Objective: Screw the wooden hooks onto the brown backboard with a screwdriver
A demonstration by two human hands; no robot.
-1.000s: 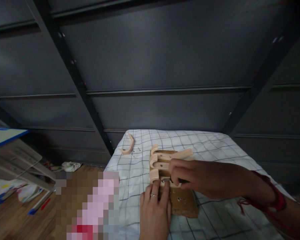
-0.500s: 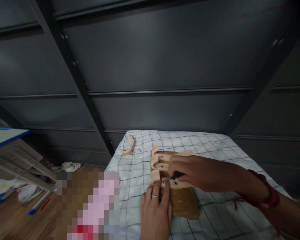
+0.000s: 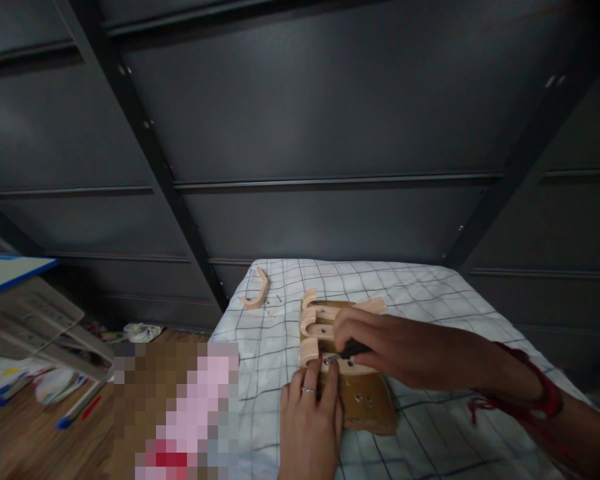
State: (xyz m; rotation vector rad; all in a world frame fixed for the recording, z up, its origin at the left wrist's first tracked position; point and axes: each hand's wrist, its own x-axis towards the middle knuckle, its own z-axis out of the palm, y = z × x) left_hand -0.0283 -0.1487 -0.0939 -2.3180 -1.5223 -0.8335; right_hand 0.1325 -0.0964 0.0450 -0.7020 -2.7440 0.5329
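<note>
A brown wooden board point(image 3: 367, 403) lies on a white checked cloth point(image 3: 420, 293). Three pale wooden hooks point(image 3: 314, 327) rest on its far end. My right hand point(image 3: 380, 347) is closed round a small screwdriver point(image 3: 344, 352) with a black handle, its metal tip at the nearest hook. My left hand point(image 3: 311, 420) lies on the board's near left edge, fingers together and pressed flat, fingertips right beside the tip. A ring shows on one finger.
A loose pale hook point(image 3: 257, 291) and tiny screws lie at the cloth's far left. Dark metal panels with slanted struts point(image 3: 155, 153) rise behind. At left are a wooden floor, a folding stand point(image 3: 35, 323), pens and scattered bits.
My right hand has shifted slightly left and back over the hooks, with the screwdriver turning a little. The left hand and board have stayed put.
</note>
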